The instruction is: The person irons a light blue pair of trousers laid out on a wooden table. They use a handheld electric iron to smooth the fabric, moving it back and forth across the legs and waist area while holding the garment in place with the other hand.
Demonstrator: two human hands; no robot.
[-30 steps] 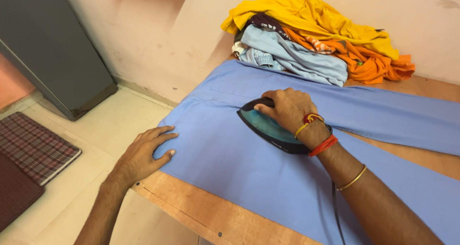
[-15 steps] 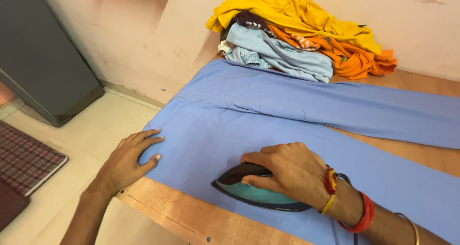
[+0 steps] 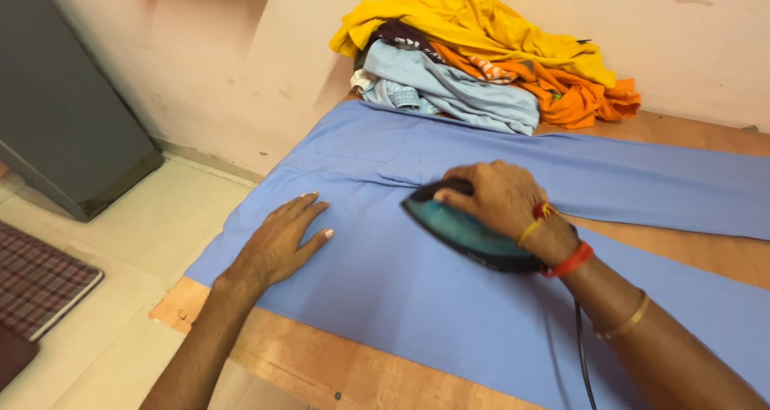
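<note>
A: Since half a second ago, the iron (image 3: pixel 465 232) has travelled from the near edge of the blue garment (image 3: pixel 417 290) up toward its middle.

B: Finger state?

A: The right hand (image 3: pixel 501 197) is wrapping its fingers closed around the iron's handle, wrist bent, forearm running in from the lower right. The left hand (image 3: pixel 281 238) is lying flat, fingers slightly spread, pressing the garment just left of the iron.

B: Iron orientation?

A: Its long axis is running diagonally, tip pointing up-left toward the wall; its cord (image 3: pixel 579 338) is trailing toward the near edge.

B: Surroundings?

A: The garment is covering the wooden table (image 3: pixel 321 370); a clothes pile (image 3: pixel 481 57) is sitting at the far edge.
</note>
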